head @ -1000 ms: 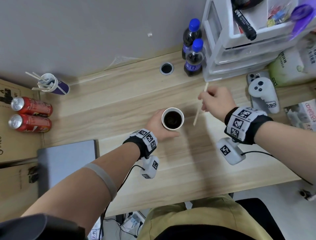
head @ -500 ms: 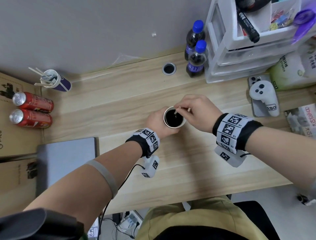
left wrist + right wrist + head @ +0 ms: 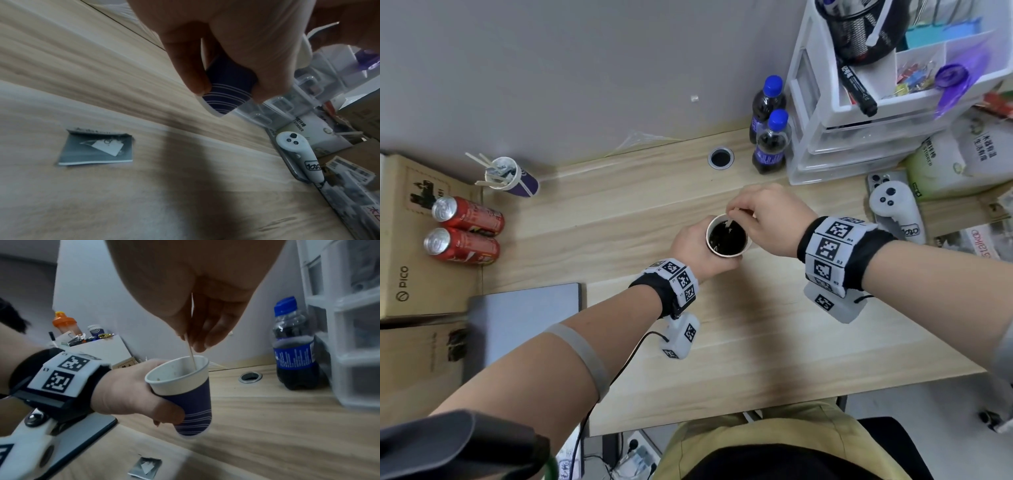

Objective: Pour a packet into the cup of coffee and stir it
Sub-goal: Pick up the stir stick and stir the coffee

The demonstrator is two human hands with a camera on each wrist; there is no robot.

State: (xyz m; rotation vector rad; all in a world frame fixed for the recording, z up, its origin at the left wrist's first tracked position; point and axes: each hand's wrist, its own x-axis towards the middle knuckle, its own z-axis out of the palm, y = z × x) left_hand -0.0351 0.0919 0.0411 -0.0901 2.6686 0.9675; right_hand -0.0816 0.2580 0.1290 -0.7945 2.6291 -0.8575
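A dark blue paper cup [image 3: 728, 237] [image 3: 185, 386] [image 3: 228, 84] of black coffee is held a little above the wooden desk [image 3: 619, 219]. My left hand [image 3: 693, 250] [image 3: 131, 389] grips its side. My right hand [image 3: 767, 219] [image 3: 197, 324] hovers over the rim and pinches a thin wooden stir stick [image 3: 191, 352] [image 3: 730, 222] whose lower end is inside the cup. A torn grey packet [image 3: 96, 148] [image 3: 145, 469] lies flat on the desk below the cup; the head view does not show it.
Two cola bottles [image 3: 770, 137] and a white drawer unit [image 3: 859, 113] stand at the back right. A white controller [image 3: 893, 212] lies right. Another cup with sticks [image 3: 508, 176] and two red cans [image 3: 462, 229] sit at the left. A grey laptop [image 3: 524, 318] is near the front left.
My right hand has brought the stir stick from beside the cup over its rim and put its end into the coffee. The left hand keeps its hold on the cup.
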